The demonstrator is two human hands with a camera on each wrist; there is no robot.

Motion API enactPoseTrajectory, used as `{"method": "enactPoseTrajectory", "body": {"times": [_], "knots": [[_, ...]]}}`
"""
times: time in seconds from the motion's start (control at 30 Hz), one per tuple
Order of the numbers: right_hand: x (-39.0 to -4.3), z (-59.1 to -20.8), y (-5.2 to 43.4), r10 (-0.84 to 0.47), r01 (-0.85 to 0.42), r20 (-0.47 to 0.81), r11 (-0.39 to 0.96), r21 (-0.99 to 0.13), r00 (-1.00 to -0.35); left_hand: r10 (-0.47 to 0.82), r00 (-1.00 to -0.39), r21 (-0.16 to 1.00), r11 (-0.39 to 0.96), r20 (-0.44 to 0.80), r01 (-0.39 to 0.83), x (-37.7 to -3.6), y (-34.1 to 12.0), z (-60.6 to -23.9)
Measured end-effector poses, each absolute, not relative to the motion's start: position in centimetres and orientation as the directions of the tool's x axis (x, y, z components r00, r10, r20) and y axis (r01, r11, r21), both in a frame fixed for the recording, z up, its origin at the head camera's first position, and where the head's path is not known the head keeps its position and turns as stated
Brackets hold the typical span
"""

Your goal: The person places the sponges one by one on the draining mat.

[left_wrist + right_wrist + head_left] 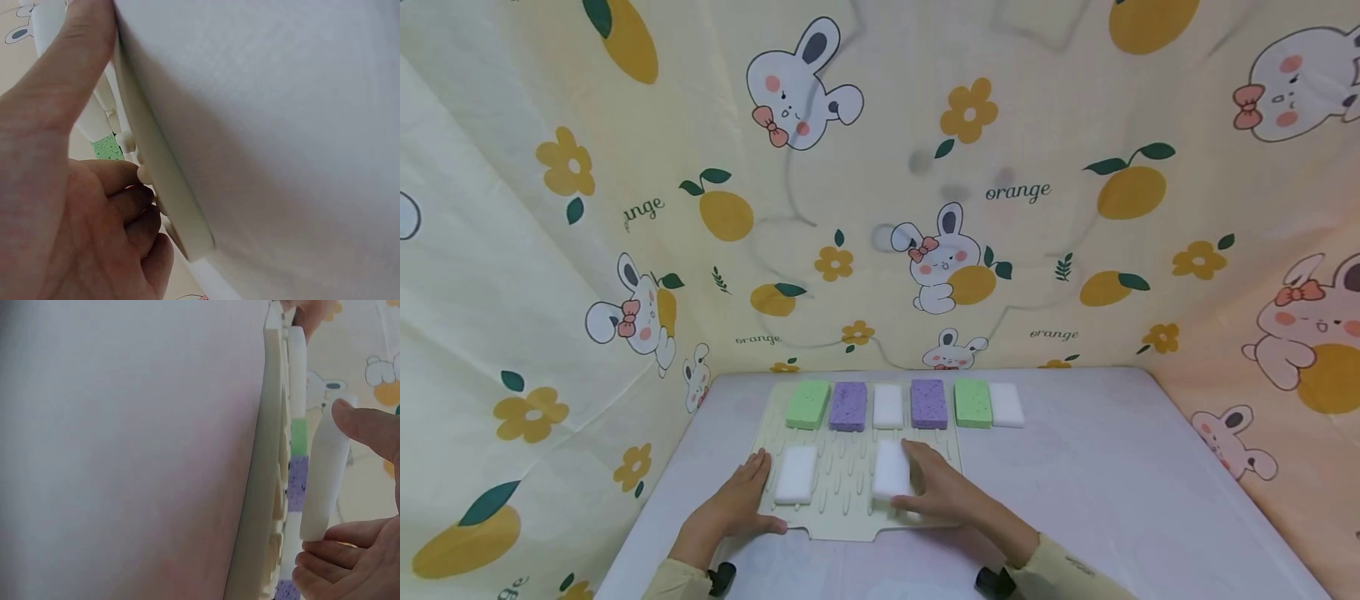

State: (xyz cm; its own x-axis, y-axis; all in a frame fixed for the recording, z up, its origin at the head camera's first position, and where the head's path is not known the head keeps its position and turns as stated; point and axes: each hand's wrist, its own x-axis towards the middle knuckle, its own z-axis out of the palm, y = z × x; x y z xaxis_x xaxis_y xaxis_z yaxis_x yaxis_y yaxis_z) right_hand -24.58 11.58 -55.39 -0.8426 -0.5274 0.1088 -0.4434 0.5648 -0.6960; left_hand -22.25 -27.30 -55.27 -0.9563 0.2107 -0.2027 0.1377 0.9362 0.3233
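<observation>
A cream draining board (844,521) with raised ridges lies on the table. My left hand (739,497) holds its near-left corner, thumb along the front edge and fingers at the left side. In my right hand (942,483) a white sponge (891,471) is pinched between thumb and fingers. The right wrist view shows that white sponge (326,475) slightly above the board's ridges. Another white sponge (796,475) lies on the board near the left hand. Along the back of the board sit a green sponge (808,405), a purple one (848,407), a white one (888,407) and a second purple one (928,404).
Just right of the board's back corner, a green sponge (973,403) and a white sponge (1007,405) lie side by side on the white table (1075,483). A patterned cloth (865,167) with rabbits and oranges hangs behind and at both sides.
</observation>
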Motion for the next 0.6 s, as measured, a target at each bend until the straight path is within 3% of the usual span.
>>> {"method": "enactPoseTrajectory", "body": {"times": [0.6], "knots": [[-24.5, -55.6, 9.2, -0.546, -0.435, 0.063, 0.588, -0.682, -0.835, 0.216, -0.956, 0.324, 0.935, -0.199, 0.144, -22.2, -27.2, -55.1]]}}
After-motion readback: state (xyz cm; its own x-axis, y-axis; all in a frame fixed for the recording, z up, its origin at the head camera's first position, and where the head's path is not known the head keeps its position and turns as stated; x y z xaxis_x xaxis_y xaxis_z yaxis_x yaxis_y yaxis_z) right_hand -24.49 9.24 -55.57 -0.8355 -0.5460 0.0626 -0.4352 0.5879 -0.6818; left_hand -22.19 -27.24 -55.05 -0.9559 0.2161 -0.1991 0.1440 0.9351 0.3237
